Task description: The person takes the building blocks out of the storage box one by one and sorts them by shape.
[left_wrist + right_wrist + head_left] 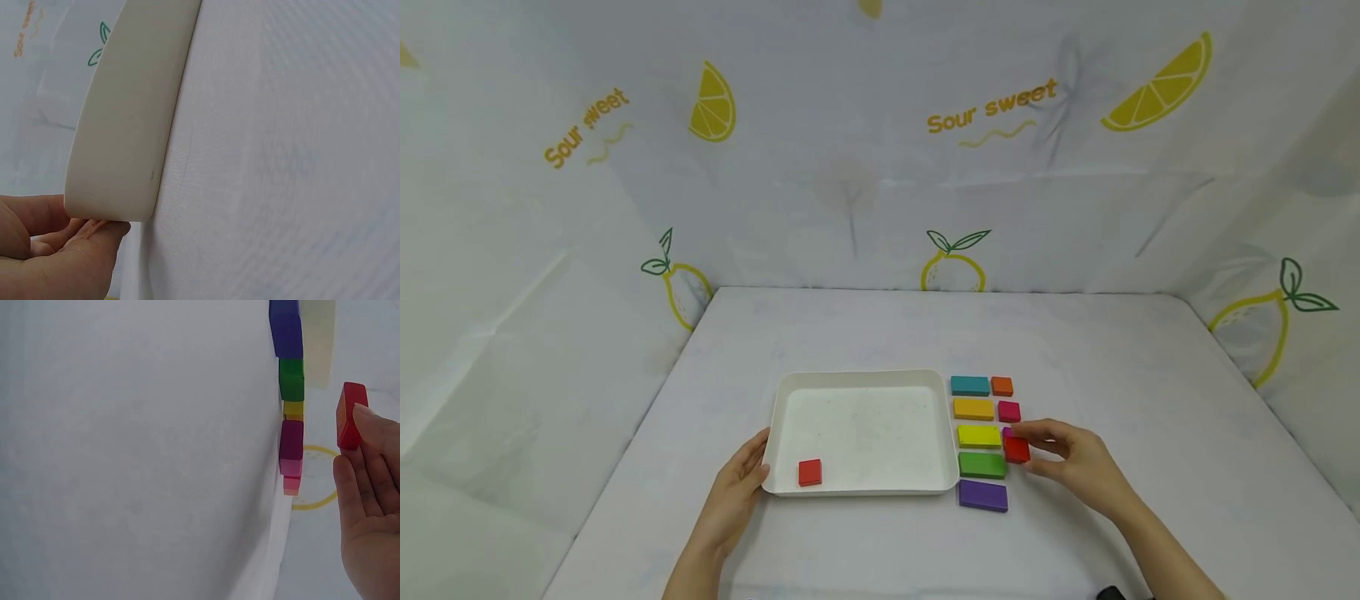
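Just right of the white tray (859, 377), the right hand (1075, 463) pinches a small red block (1017, 450), seemingly light, rigid and best held by opposite side faces, while the left hand (739, 492) rests relaxed against the tray's left rim.

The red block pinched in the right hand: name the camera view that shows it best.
The right wrist view: the red block stands large between the fingertips, lifted off the table. The head view shows it small and partly covered. The left wrist view shows only the tray.
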Action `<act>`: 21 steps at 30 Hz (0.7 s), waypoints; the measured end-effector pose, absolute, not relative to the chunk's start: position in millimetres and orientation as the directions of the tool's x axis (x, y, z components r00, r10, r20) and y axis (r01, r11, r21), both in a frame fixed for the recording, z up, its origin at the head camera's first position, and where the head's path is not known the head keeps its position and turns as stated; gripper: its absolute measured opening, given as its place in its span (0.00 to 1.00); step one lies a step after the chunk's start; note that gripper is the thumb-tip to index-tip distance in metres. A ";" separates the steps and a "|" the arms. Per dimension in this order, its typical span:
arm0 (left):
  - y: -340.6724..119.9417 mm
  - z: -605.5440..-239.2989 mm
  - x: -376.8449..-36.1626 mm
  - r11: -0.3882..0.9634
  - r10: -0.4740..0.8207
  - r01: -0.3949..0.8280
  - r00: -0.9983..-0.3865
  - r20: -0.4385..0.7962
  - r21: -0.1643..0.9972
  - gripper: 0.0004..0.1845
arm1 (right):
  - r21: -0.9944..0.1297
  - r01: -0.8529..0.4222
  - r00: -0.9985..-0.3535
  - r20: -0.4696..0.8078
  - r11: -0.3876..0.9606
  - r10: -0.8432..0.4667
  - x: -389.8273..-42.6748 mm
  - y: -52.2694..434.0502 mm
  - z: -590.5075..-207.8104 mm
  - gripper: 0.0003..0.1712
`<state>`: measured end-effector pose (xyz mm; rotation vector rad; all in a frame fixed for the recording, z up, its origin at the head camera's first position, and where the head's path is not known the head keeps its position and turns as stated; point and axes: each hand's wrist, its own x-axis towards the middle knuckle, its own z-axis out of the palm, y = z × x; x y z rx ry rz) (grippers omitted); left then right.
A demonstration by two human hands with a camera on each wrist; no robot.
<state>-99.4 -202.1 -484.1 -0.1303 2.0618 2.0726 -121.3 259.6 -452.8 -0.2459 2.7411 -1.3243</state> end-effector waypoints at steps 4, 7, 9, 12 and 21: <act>-201.7 -483.9 -99.3 0.007 0.086 -0.216 -0.973 -0.216 0.976 0.30 | -0.785 -0.095 -0.984 -0.018 0.613 -0.176 -119.6 262.3 -454.2 0.24; -201.6 -483.9 -98.9 0.017 0.084 -0.218 -0.972 -0.218 0.976 0.30 | -0.788 -0.097 -0.984 -0.016 0.608 -0.178 -118.8 263.7 -455.5 0.24; -201.6 -484.2 -98.8 0.020 0.084 -0.217 -0.972 -0.218 0.976 0.30 | -0.792 -0.099 -0.984 -0.014 0.602 -0.179 -118.0 264.5 -456.3 0.24; -201.6 -484.8 -98.8 0.014 0.085 -0.213 -0.973 -0.214 0.977 0.30 | -0.793 -0.100 -0.984 -0.011 0.601 -0.177 -116.9 265.5 -457.4 0.24; -202.2 -485.7 -99.1 -0.004 0.094 -0.214 -0.972 -0.213 0.977 0.30 | -0.793 -0.077 -0.981 -0.048 0.605 -0.188 -115.4 269.3 -460.9 0.25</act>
